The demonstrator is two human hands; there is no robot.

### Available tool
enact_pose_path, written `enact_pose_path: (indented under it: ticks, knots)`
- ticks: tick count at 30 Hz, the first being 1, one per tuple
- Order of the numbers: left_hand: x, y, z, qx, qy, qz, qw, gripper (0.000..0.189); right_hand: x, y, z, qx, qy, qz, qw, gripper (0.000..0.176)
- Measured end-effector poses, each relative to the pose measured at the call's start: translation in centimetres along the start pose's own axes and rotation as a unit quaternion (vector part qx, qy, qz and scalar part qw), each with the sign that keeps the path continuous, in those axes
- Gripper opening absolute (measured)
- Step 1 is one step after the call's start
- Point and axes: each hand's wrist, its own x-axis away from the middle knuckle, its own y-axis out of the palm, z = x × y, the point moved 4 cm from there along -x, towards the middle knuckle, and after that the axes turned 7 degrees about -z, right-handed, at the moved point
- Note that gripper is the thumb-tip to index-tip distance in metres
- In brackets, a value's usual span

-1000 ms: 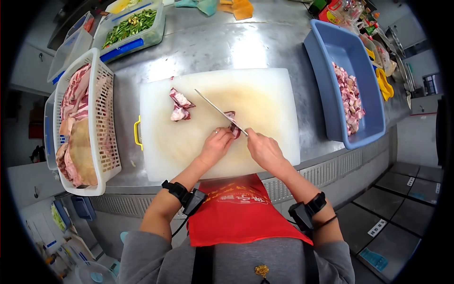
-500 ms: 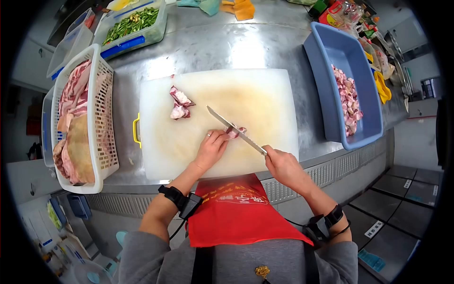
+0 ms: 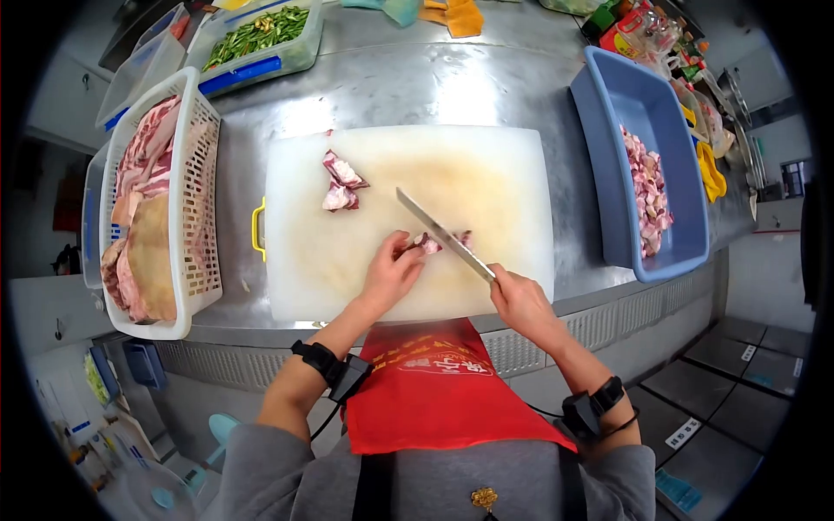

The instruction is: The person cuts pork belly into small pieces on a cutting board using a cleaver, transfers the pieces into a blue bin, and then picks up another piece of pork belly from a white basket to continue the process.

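Observation:
My right hand is wrapped around the handle of a long knife, whose blade slants up to the left across the white cutting board. On the blade's left lies a small piece of meat, with the curled fingertips and thumb of my left hand against it. Another bit of meat shows just right of the blade, partly hidden by it. A larger red-and-white chunk of meat rests farther up the board on the left.
Left of the board stands a white basket of large meat slabs. A blue-grey tub on the right contains small cut pieces. At the back left is a plastic container of chopped green vegetables. Bottles and bags crowd the back right.
The knife has shifted slightly, and a meat bit now lies apart on its right side. My left fingers have loosened and drawn slightly back. The whole view has shifted a little.

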Motion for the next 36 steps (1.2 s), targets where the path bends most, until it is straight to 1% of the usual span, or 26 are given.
enact_pose_path:
  ticks: [1,4,7,10,13,14,17,19,22,25,27,28,30,32,35,36]
  knots:
    - [0.3,-0.1,-0.1,-0.013,0.007,-0.001,1.000,0.019,0.5,-0.5,-0.2,-0.002,0.012,0.002,1.000,0.020]
    - [0.9,-0.7,-0.7,-0.043,0.026,-0.008,0.999,0.020,1.2,-1.7,-1.6,-0.028,0.004,-0.032,0.999,0.020]
    - [0.7,-0.5,-0.8,-0.046,0.038,-0.019,0.998,0.020,1.3,-0.6,-1.8,0.002,-0.028,-0.040,0.999,0.022]
    - [0.9,-0.4,-0.9,-0.055,0.046,-0.020,0.997,0.019,-0.9,1.3,-2.3,0.015,-0.024,-0.040,0.999,0.024]
    - [0.9,0.0,-0.6,-0.067,0.055,-0.021,0.996,0.018,-4.3,2.9,-3.4,0.058,-0.017,-0.031,0.998,0.026]
    - [0.9,0.0,-0.6,-0.072,0.055,-0.018,0.996,0.018,-4.2,3.0,-3.5,0.048,-0.022,-0.031,0.998,0.026]
    - [1.0,-0.5,-0.3,-0.086,0.054,-0.010,0.995,0.019,-3.1,2.1,-2.3,0.021,-0.030,-0.035,0.999,0.024]
    - [1.3,-1.0,-0.2,-0.090,0.050,-0.010,0.995,0.019,-0.9,1.2,-0.7,0.003,-0.030,-0.047,0.998,0.022]
    - [1.5,-1.4,-0.4,-0.089,0.045,-0.016,0.995,0.019,0.7,-0.3,0.7,-0.012,-0.016,-0.055,0.998,0.017]
    - [1.5,-1.2,-0.5,-0.086,0.044,-0.029,0.995,0.019,0.0,-0.6,0.9,-0.016,-0.003,0.020,1.000,0.014]
    - [1.6,-1.3,-0.5,-0.084,0.035,-0.037,0.995,0.018,-0.4,-1.5,1.0,-0.058,0.015,0.048,0.997,0.014]
    - [1.8,-1.5,-0.4,-0.059,0.019,-0.023,0.998,0.018,-0.5,-1.9,1.1,-0.081,0.025,0.060,0.995,0.013]
    - [2.0,-1.5,-0.2,-0.004,-0.011,0.003,1.000,0.018,0.2,-2.2,0.3,-0.084,0.000,0.027,0.996,0.016]
    - [2.4,-1.4,-0.4,-0.012,-0.017,0.003,1.000,0.018,1.3,-2.6,-1.4,-0.078,-0.033,-0.024,0.996,0.017]
    - [2.4,-1.3,-0.4,-0.040,-0.010,0.007,0.999,0.017,2.2,-1.0,-1.5,-0.007,-0.066,-0.047,0.997,0.019]
    - [2.4,-1.2,-0.3,-0.051,-0.005,0.009,0.999,0.016,2.3,-0.7,-1.4,-0.004,-0.063,-0.057,0.996,0.019]
